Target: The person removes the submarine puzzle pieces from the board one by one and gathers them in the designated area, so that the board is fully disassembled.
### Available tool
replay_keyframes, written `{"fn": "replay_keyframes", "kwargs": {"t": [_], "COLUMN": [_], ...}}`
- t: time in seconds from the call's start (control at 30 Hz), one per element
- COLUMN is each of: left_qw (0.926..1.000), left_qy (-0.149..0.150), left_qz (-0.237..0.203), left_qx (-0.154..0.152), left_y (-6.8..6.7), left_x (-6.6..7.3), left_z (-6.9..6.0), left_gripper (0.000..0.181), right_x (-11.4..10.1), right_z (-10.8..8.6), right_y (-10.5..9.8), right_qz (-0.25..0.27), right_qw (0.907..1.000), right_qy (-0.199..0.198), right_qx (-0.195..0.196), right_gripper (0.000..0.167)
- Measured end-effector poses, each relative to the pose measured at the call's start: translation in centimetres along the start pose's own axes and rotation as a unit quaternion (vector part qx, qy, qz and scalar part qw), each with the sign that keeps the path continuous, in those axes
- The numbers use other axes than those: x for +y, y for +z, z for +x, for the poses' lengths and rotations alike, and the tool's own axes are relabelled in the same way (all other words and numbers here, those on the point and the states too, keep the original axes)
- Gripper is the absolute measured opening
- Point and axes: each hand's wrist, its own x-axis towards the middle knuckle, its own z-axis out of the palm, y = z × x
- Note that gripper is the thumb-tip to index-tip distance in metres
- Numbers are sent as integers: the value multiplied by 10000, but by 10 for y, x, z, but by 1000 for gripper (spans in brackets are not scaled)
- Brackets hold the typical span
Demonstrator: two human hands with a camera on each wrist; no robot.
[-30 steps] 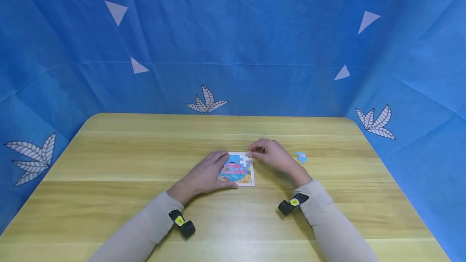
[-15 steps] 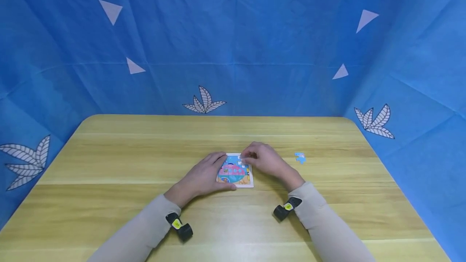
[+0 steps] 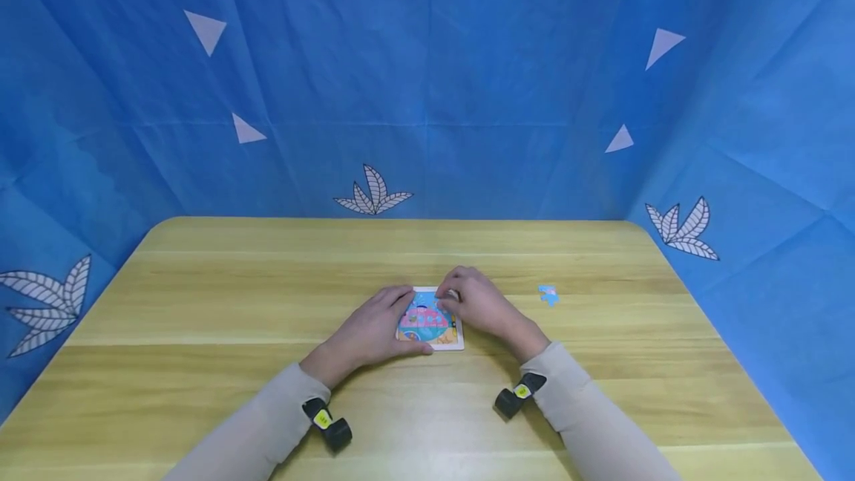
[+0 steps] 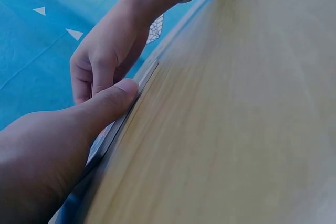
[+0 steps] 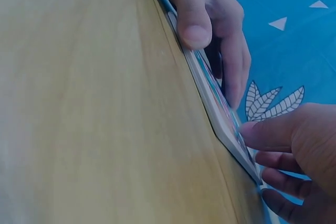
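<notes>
A small square jigsaw puzzle in a white tray [image 3: 449,347] lies flat on the table, with a pink and teal sea picture. My left hand [image 3: 370,327] grips the tray from its left side, thumb on the near edge and fingers at the far edge. Over the upper right part of the picture, my right hand [image 3: 482,309] pinches a puzzle piece, mostly hidden behind its fingertips. In the right wrist view, the right thumb [image 5: 257,134] is at the puzzle's surface. A loose blue puzzle piece [image 3: 549,295] lies to the right of the right hand.
The wooden table [image 3: 267,288] has a rounded far edge. Behind and beside it hangs a blue cloth [image 3: 521,80] printed with white leaves and triangles. Each wrist wears a black strapped camera, the left camera [image 3: 336,434] and the right camera [image 3: 509,403].
My right hand has moved left from the tray's upper right corner, in over the picture, and its fingertips now cover the white gap there. The left hand keeps its hold on the tray.
</notes>
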Motion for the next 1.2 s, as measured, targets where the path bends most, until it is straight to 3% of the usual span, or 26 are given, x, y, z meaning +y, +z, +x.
{"fn": "replay_keyframes", "kwargs": {"t": [0.6, 0.73, 0.97, 1.2], "left_qw": [9998, 9998, 9999, 9998], "left_qy": [107, 90, 60, 65], "left_qz": [54, 74, 47, -25], "left_qx": [154, 148, 94, 165], "left_y": [-1, 0, 2, 4], "left_x": [0, -1, -1, -2], "left_z": [1, 1, 0, 0], "left_gripper": [107, 109, 110, 109], "right_x": [-10, -10, -10, -14], "right_z": [1, 2, 3, 4], "right_y": [-1, 0, 3, 8], "right_qz": [-9, 207, 625, 894], "right_qw": [9996, 9990, 9948, 9896], "right_qy": [283, 397, 805, 1120], "right_qx": [-26, -37, -30, 126], "right_gripper": [10, 9, 22, 16]}}
